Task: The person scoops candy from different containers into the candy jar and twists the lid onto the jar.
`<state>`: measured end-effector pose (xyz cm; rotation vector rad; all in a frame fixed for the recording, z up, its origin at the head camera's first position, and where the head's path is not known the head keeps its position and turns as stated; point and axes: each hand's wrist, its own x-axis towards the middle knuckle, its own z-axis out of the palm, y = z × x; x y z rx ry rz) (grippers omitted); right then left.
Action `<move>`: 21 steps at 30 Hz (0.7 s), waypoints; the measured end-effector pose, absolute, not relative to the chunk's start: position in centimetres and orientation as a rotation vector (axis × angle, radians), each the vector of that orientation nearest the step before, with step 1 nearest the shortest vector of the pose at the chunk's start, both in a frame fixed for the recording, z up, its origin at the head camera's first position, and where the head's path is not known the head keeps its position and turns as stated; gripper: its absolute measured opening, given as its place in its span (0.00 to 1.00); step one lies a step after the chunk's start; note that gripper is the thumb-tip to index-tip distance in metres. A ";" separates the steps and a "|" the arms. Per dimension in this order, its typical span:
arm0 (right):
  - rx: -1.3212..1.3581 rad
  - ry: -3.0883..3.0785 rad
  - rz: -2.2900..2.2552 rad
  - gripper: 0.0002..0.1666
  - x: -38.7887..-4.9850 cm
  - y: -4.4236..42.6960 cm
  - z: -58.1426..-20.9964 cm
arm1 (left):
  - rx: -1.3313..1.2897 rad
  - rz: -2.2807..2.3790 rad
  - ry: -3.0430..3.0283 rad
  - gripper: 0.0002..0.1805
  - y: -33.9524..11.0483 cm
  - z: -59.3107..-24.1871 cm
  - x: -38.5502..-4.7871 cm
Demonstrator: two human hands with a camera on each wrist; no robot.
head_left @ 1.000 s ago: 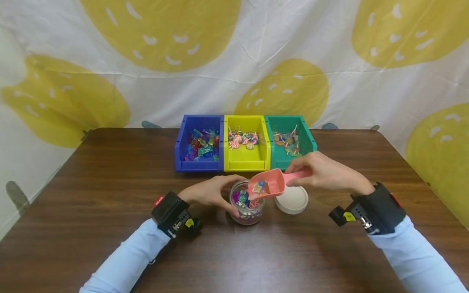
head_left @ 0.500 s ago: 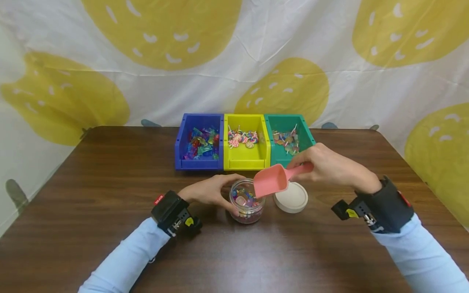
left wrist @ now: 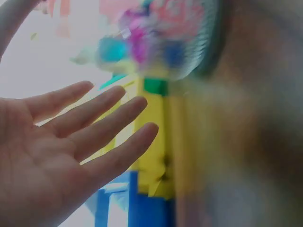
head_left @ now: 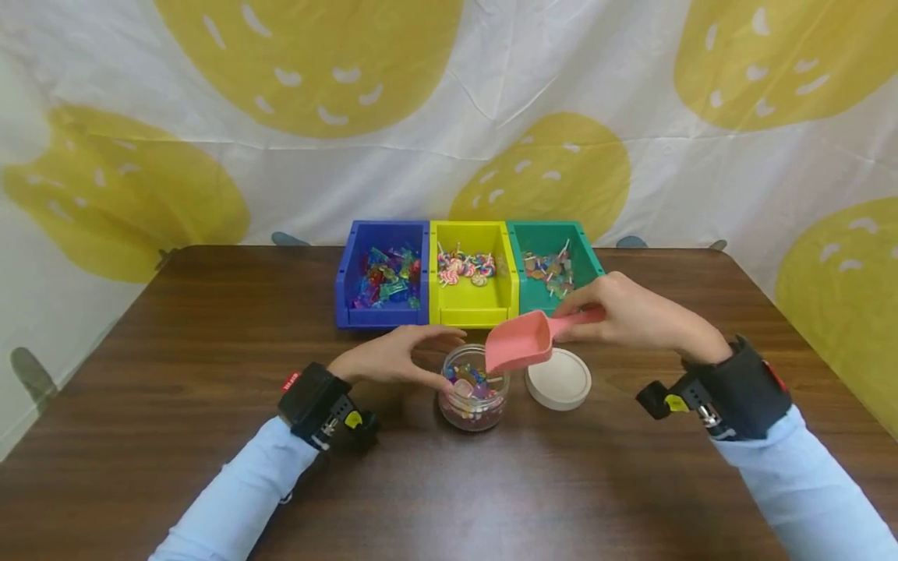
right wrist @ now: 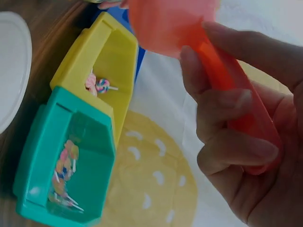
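Observation:
My right hand (head_left: pixel 620 315) grips the handle of a pink scoop (head_left: pixel 521 341), its fingers curled round it in the right wrist view. The scoop tilts over the right rim of a glass jar (head_left: pixel 473 413), and no candy shows in its bowl. Colourful small candies (head_left: pixel 466 382) lie in the jar, partly hidden by the scoop. My left hand (head_left: pixel 393 358) is at the jar's left side, fingers spread and straight in the left wrist view, where its palm (left wrist: pixel 42 161) faces the camera. Whether the thumb still touches the glass I cannot tell.
Behind the jar stand a blue bin (head_left: pixel 382 318) of wrapped-looking candies, a yellow bin (head_left: pixel 473 318) of small lollipops and a green bin (head_left: pixel 536 305) of small stick candies. A white lid (head_left: pixel 559 379) lies right of the jar on the brown table (head_left: pixel 210 335).
The scoop has tipped over and the candies in it have gone into the jar. My left hand has loosened from the jar and shifted slightly left. The right hand has risen a little.

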<state>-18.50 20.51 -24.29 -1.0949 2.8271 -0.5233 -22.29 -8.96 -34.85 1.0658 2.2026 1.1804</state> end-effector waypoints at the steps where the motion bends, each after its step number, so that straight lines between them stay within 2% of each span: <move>1: -1.064 2.836 -0.546 0.08 -18.7 20.5 -24.3 | 1.045 1.213 2.232 0.37 -9.2 -34.7 -22.4; 6: -0.912 2.923 -0.617 0.10 -19.8 19.7 -24.3 | 0.931 1.335 2.503 0.26 -10.4 -34.2 -23.3; 12: -0.771 2.952 -0.621 0.13 -21.6 17.9 -24.4 | 0.748 1.366 2.780 0.21 -11.7 -33.4 -23.9; 17: -0.683 2.944 -0.582 0.15 -23.0 15.8 -24.8 | 0.425 1.423 3.042 0.18 -12.4 -32.9 -24.2; 21: -0.639 2.969 -0.483 0.23 -24.2 14.0 -25.5 | 0.145 1.425 3.135 0.22 -13.1 -32.8 -24.7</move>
